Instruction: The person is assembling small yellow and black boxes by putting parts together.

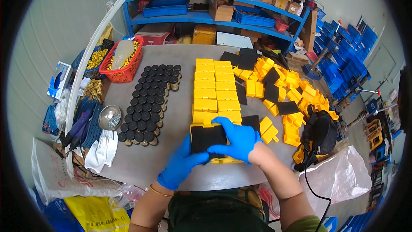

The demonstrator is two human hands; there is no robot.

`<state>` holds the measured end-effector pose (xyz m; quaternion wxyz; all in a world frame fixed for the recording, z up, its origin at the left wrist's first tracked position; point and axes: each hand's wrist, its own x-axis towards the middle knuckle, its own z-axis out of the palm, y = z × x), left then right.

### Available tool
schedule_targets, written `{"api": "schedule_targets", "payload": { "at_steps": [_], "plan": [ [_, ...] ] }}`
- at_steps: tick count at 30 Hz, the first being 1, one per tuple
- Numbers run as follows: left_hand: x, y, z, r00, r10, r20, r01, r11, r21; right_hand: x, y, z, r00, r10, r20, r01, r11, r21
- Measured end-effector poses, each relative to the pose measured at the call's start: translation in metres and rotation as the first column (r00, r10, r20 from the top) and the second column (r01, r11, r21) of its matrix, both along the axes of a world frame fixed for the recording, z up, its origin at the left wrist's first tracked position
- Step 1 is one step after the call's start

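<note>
Both hands wear blue gloves. Between them, near the front of the table, is a black rectangular pad [207, 137] with yellow plastic showing round its edges; I cannot tell whether the pad sits inside a yellow box or on top of one. My left hand [182, 166] is closed on its left and near edge, slightly blurred. From the right, my right hand [237, 139] grips it, thumb over the near edge and fingers at the far edge. Just beyond stand two columns of yellow plastic boxes [204, 94], set side by side.
Rows of black-capped cylinders [146, 106] stand left of the boxes. A metal bowl [110, 117] of small parts and a red basket [123, 72] lie farther left. Loose yellow boxes [292, 133], black sheets [271, 92] and a black bag [322, 133] crowd the right side.
</note>
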<state>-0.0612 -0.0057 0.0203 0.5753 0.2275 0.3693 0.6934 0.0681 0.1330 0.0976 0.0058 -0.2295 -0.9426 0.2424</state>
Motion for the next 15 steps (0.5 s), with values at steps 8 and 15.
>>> {"api": "schedule_targets", "payload": {
  "at_steps": [8,15],
  "plan": [
    [-0.018,-0.009,-0.008,0.982,0.183,-0.054,-0.190,0.964,-0.185,-0.065,0.052,-0.015,0.953,0.007,-0.304,-0.124,0.922,-0.366],
    [-0.022,-0.026,-0.024,0.949,0.250,0.191,-0.237,0.967,-0.089,-0.205,0.098,-0.078,1.000,0.014,-0.018,-0.012,0.992,0.128]
  ]
}}
